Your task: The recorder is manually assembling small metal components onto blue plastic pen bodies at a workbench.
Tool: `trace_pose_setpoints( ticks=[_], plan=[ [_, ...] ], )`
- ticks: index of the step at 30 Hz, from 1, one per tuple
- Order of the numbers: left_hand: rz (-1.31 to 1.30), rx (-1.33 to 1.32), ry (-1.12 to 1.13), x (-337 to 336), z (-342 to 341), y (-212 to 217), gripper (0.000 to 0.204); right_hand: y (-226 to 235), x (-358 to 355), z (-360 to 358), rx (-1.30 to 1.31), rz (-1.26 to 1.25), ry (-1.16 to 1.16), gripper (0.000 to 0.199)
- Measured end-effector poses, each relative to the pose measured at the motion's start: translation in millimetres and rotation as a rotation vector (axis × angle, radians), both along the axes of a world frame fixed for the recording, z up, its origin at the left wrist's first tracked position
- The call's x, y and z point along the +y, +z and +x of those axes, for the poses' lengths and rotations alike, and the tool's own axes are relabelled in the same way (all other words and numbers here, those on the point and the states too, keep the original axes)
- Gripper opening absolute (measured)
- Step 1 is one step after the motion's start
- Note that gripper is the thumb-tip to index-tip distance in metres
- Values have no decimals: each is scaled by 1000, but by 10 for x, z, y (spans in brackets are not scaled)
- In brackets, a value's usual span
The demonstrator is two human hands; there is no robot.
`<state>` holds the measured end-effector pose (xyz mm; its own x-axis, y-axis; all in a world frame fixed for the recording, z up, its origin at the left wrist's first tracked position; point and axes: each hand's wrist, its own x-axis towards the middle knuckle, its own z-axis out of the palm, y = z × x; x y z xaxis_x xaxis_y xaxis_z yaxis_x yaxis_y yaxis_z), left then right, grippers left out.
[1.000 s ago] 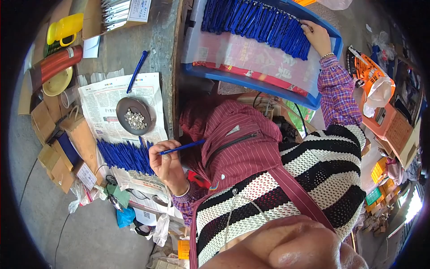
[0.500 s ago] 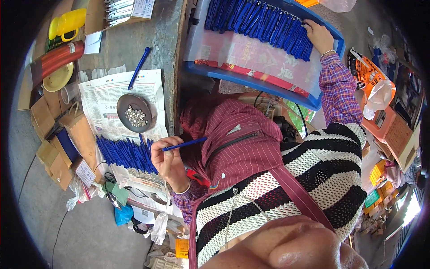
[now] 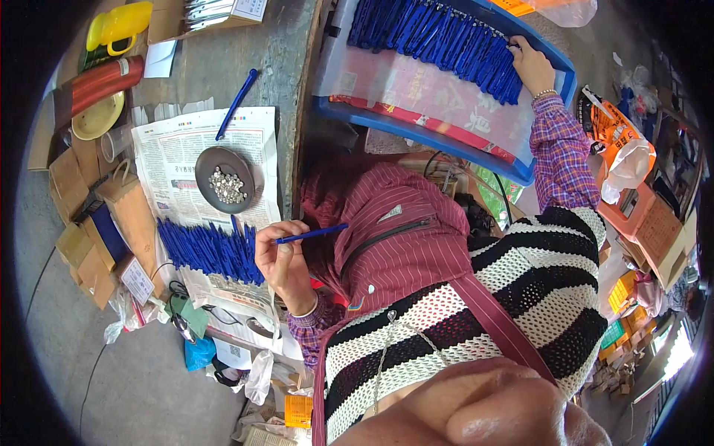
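Observation:
My left hand pinches a slim blue plastic stick between thumb and fingers, its far end pointing right over the apron. Beside that hand, a heap of similar blue sticks lies on newspaper. A dark round dish of small shiny pieces sits on the same paper, and one loose blue stick lies above it. My right hand has its fingers bent at the right end of a row of blue sticks in a blue tray. Its fingertips partly hide what they grip.
At the upper left are a cardboard box of silvery sticks, a yellow jug and a yellow bowl. Cardboard pieces line the table's left side. An orange bag is right of the tray.
The whole view has shifted slightly. Both hands keep nearly the same pose, the left with the blue stick and the right at the end of the row.

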<state>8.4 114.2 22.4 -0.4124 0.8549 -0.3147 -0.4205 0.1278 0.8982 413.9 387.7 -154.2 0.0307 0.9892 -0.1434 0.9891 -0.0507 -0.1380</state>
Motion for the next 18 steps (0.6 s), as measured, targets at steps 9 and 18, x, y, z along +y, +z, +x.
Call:
trace_pose_setpoints(
  ticks=[9,18],
  plan=[
    [-6,-17,-21,23,-25,-44,18,-10,-42,13,-44,20,-17,24],
    [-12,-12,-20,24,-15,-26,17,-16,-55,14,41,113,31,23]
  ],
)
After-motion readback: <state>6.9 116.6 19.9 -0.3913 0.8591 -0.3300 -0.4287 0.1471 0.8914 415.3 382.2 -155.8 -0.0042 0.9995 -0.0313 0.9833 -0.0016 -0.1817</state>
